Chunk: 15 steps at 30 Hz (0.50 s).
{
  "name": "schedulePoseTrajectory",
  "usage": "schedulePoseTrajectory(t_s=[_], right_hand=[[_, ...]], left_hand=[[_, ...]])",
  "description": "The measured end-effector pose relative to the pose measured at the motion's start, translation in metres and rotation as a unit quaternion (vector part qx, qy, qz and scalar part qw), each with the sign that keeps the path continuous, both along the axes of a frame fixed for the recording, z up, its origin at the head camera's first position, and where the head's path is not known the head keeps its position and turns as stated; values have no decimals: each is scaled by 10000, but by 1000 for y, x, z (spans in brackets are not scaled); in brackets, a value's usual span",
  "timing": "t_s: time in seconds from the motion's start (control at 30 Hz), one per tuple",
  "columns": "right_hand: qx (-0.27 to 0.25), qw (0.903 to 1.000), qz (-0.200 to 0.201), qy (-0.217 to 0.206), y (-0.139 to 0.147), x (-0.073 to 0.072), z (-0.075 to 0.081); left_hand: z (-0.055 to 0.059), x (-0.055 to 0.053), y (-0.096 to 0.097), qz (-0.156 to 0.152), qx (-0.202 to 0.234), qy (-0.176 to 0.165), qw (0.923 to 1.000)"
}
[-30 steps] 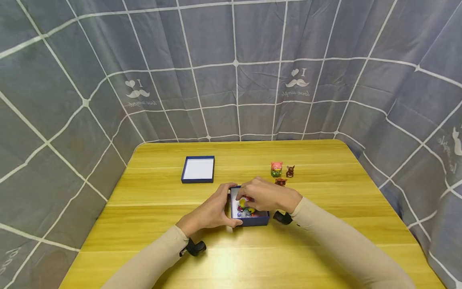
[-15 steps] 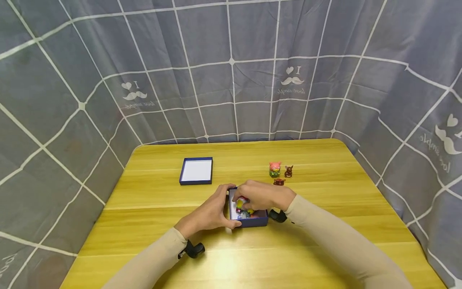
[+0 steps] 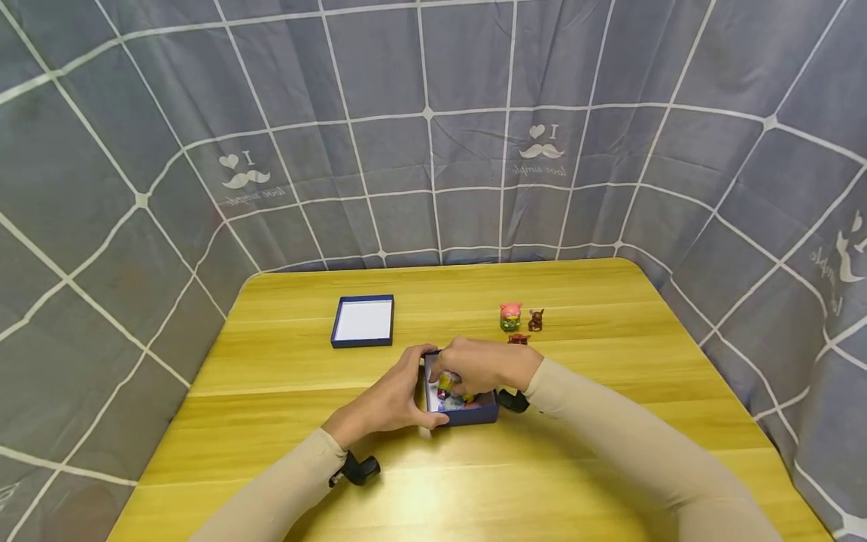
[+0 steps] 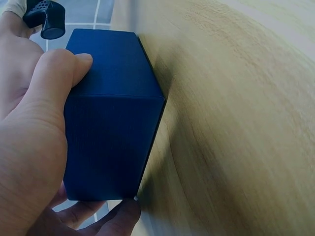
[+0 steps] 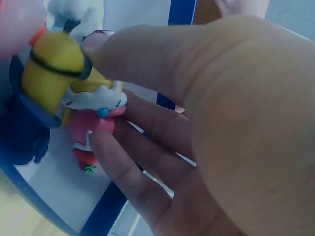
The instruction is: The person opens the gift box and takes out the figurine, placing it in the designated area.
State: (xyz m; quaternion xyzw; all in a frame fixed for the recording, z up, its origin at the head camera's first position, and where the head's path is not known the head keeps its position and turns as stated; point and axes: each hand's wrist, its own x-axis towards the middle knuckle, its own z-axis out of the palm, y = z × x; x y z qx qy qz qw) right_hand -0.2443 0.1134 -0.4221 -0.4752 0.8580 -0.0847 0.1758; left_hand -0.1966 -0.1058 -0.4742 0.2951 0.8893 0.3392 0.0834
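My left hand (image 3: 400, 395) grips a small dark-blue box (image 3: 470, 416) by its left end. In the left wrist view the thumb (image 4: 69, 66) lies on one wall and the fingertips (image 4: 123, 216) on the opposite one. My right hand (image 3: 484, 361) reaches down inside the box, its thumb and fingers around a pink, white and yellow toy figurine (image 5: 91, 102) with a tiny green tip. Beside that figurine, in the right wrist view, leans a yellow toy figure (image 5: 54, 64) with a black strap and blue lower body. The right hand covers part of the box's interior.
A shallow blue lid (image 3: 363, 321) with a white inside lies at back left. Back right stand a pink-and-green figurine (image 3: 510, 317) and a brown mouse-like figurine (image 3: 536, 320); another reddish-brown figurine (image 3: 518, 339) sits just behind my right hand. A grey checked curtain (image 3: 406, 150) surrounds the table.
The colourful figurine in my right fingers has shifted and turned slightly within the box. My left hand keeps its hold; the whole head view has drifted a little.
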Motion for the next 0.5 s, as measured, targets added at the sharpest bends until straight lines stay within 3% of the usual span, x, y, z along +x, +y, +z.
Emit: schedulePoseTrajectory(t_s=[0.2,0.5], right_hand=[[-14,10000,30,43,2,-2,1],[-253,9996,126,-17,7,-1,1]], left_hand=[[7,-1,1,-14,49,-143,9999],[6,-1,2,50,-5,-144,9999]])
